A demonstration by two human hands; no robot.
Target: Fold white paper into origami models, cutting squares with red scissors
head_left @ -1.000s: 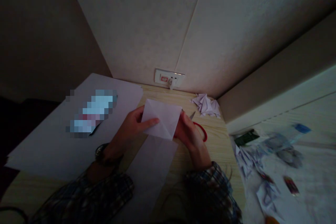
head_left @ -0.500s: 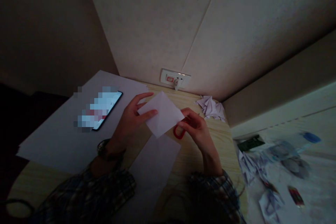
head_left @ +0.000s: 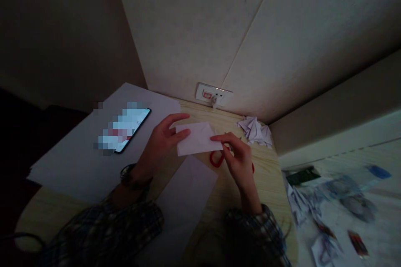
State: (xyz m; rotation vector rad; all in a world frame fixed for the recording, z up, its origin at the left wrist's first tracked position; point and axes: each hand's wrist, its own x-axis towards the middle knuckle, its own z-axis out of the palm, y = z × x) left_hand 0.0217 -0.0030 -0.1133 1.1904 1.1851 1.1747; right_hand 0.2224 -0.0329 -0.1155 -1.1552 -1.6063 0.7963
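Note:
Between my two hands is a small folded sheet of white paper point(head_left: 197, 139), held just above the table. My left hand point(head_left: 163, 137) pinches its left end, thumb on top and the index finger stretched beyond the upper edge. At the right corner my right hand point(head_left: 237, 152) grips the paper, with a fingertip pressed on its face. Red-handled scissors point(head_left: 216, 158) lie on the table, partly hidden behind my right hand and the paper. A strip of white paper point(head_left: 191, 192) rests on the table below the folded piece.
A phone with a lit screen point(head_left: 133, 131) lies on a stack of white sheets point(head_left: 78, 171) at left. Folded paper pieces point(head_left: 255, 130) sit by the wall, right of the socket point(head_left: 214, 94). Beyond the table's right edge are a bottle point(head_left: 354, 183) and more folded paper point(head_left: 299, 204).
The paper has turned from a diamond into a flatter four-sided shape with a lower straight edge. My right index finger has moved onto its face. The view has shifted slightly.

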